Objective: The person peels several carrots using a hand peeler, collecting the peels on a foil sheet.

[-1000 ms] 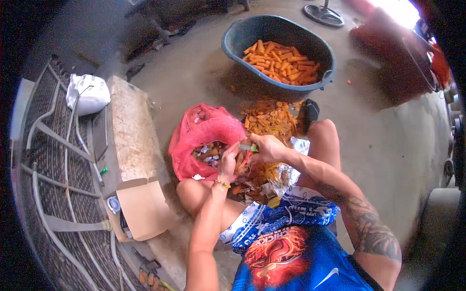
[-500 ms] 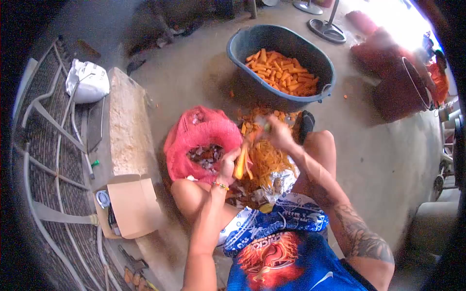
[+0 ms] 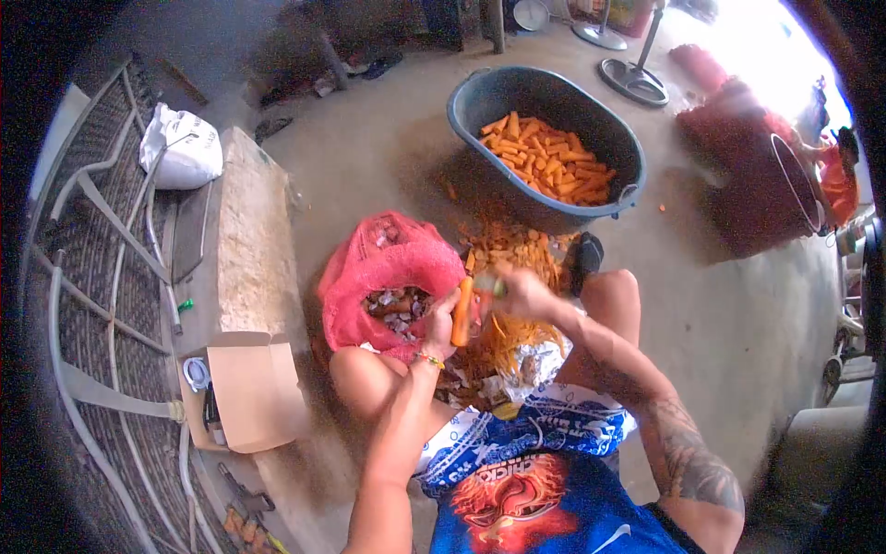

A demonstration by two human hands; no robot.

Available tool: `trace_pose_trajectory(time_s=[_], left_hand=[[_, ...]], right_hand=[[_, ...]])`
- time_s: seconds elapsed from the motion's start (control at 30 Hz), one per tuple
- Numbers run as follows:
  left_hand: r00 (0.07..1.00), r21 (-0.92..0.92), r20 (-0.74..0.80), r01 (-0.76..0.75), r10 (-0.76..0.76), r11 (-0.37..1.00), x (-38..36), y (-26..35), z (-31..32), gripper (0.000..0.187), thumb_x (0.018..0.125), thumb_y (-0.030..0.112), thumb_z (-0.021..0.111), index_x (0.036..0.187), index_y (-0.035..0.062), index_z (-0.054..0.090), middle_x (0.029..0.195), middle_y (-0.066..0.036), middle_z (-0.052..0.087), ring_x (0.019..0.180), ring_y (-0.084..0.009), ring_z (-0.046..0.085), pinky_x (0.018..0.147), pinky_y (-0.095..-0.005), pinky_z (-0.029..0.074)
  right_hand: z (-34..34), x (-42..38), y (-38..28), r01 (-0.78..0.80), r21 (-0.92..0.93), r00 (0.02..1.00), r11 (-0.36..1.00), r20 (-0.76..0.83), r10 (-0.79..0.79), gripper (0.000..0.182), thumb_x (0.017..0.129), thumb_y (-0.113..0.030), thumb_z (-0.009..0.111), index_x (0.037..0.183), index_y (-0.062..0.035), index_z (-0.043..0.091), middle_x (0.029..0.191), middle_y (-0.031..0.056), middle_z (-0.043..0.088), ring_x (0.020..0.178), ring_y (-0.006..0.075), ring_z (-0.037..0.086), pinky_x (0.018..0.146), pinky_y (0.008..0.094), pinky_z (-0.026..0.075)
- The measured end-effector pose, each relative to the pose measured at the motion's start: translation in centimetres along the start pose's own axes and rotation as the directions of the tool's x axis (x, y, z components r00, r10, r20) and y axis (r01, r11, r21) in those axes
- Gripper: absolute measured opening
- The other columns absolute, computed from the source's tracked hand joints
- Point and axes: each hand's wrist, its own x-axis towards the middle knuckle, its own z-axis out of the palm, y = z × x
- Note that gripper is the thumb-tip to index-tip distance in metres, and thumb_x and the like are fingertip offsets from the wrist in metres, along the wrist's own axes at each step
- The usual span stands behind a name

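Note:
My left hand (image 3: 443,323) is closed around a carrot (image 3: 463,309), which stands nearly upright in its grip. Close beside it, my right hand (image 3: 524,297) is wrapped round a small peeler (image 3: 496,286) with a greenish handle, smeared by motion. Whether the blade touches the carrot cannot be made out. Below and behind both hands lies a heap of orange peelings (image 3: 517,334), with more carrot pieces and scraps (image 3: 521,247) farther out. A red mesh sack (image 3: 343,288), its mouth open on dark and pale scraps, sits left of my left hand.
Ahead stands a dark oval tub (image 3: 466,106) holding many peeled carrots (image 3: 544,157). On the left are a metal-framed bench (image 3: 101,277), a white bag (image 3: 180,152), a concrete block (image 3: 254,235) and an open cardboard box (image 3: 254,392). A dark red bucket (image 3: 761,198) lies at right.
My right hand with the peeler has come down and toward me, beside the carrot. The carrot in my left hand now stands more upright. The whole view has shifted slightly.

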Motion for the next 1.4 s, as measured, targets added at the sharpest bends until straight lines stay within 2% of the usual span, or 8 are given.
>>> trace_pose_trajectory(time_s=[0.07,0.2,0.37,0.53,0.73,0.87,1.03,1.4], left_hand=[[0.997,0.063,0.017,-0.077,0.076,0.995,0.9,-0.9,-0.6,0.034,0.103,0.037,0.051,0.11,0.0068,0.065,0.085,-0.007,0.068,0.065,-0.0189,0.066,0.058,-0.0338,0.057],[0.997,0.073,0.056,-0.056,0.052,0.996,-0.3,-0.9,-0.6,0.039,0.101,0.04,0.052,0.106,0.0042,0.065,0.08,-0.009,0.067,0.063,-0.02,0.066,0.057,-0.0346,0.057],[0.994,0.117,0.111,-0.038,0.025,0.992,1.1,-0.9,-2.1,0.038,0.102,0.037,0.051,0.118,0.0051,0.063,0.094,-0.008,0.07,0.073,-0.0193,0.068,0.062,-0.0359,0.058],[0.999,0.031,0.028,0.044,-0.045,0.999,-0.4,-0.6,-0.2,0.034,0.103,0.035,0.051,0.113,0.0064,0.065,0.086,-0.005,0.066,0.064,-0.0176,0.064,0.058,-0.0327,0.055],[0.997,0.093,0.065,-0.048,0.042,0.995,1.0,-1.3,-1.0,0.034,0.102,0.034,0.052,0.115,0.0061,0.065,0.088,-0.007,0.067,0.071,-0.0191,0.067,0.061,-0.0356,0.057],[0.996,0.131,0.075,-0.061,0.052,0.99,-0.1,-1.2,-0.8,0.035,0.101,0.035,0.051,0.113,0.005,0.064,0.09,-0.008,0.068,0.072,-0.0201,0.067,0.063,-0.0356,0.058],[0.996,0.11,0.082,-0.034,0.025,0.993,0.4,-0.7,-1.1,0.035,0.104,0.033,0.05,0.12,0.005,0.064,0.089,-0.007,0.068,0.063,-0.0178,0.065,0.056,-0.0324,0.056],[0.996,0.177,0.021,-0.089,0.087,0.98,0.2,-0.1,0.3,0.037,0.105,0.031,0.048,0.121,0.0028,0.064,0.088,-0.008,0.067,0.075,-0.0166,0.067,0.067,-0.0334,0.057]], right_hand=[[-2.1,0.3,-5.1,-0.271,-0.109,0.895,0.957,0.337,0.291,0.043,0.086,-0.016,0.078,0.123,-0.0035,0.059,0.105,0.0185,0.071,0.099,0.0296,0.071,0.085,0.0461,0.054],[-3.4,1.4,0.6,-0.484,0.115,0.809,0.867,-0.319,0.494,0.036,0.088,-0.022,0.078,0.107,-0.0037,0.054,0.092,0.0117,0.074,0.084,0.0264,0.072,0.07,0.039,0.055],[-1.7,0.0,-4.8,-0.227,-0.064,0.935,0.972,0.266,0.236,0.041,0.083,-0.023,0.081,0.113,-0.0057,0.059,0.089,0.0185,0.071,0.084,0.0385,0.07,0.076,0.0456,0.055],[-3.2,1.0,1.9,-0.472,0.056,0.821,0.88,-0.334,0.462,0.025,0.095,-0.009,0.068,0.106,-0.0029,0.047,0.091,0.0102,0.076,0.084,0.0233,0.074,0.071,0.0321,0.057],[-1.2,-0.5,-3.3,-0.285,-0.101,0.928,0.953,0.218,0.301,0.055,0.076,-0.037,0.087,0.115,-0.0086,0.062,0.095,0.0161,0.071,0.094,0.0354,0.07,0.082,0.0449,0.054],[-3.2,1.2,0.4,-0.479,0.055,0.797,0.876,-0.391,0.46,0.036,0.089,-0.014,0.077,0.115,-0.0044,0.055,0.09,0.0136,0.072,0.093,0.0241,0.071,0.077,0.0363,0.056],[-1.8,0.1,-3.7,-0.232,0.023,0.944,0.972,0.248,0.219,0.052,0.076,-0.037,0.084,0.111,-0.0099,0.058,0.095,0.0158,0.071,0.089,0.0407,0.069,0.078,0.0498,0.054],[-0.9,-0.1,-2.7,-0.26,-0.037,0.954,0.965,0.147,0.262,0.045,0.079,-0.018,0.082,0.117,-0.0068,0.06,0.105,0.0212,0.07,0.098,0.0359,0.069,0.08,0.0437,0.055]])
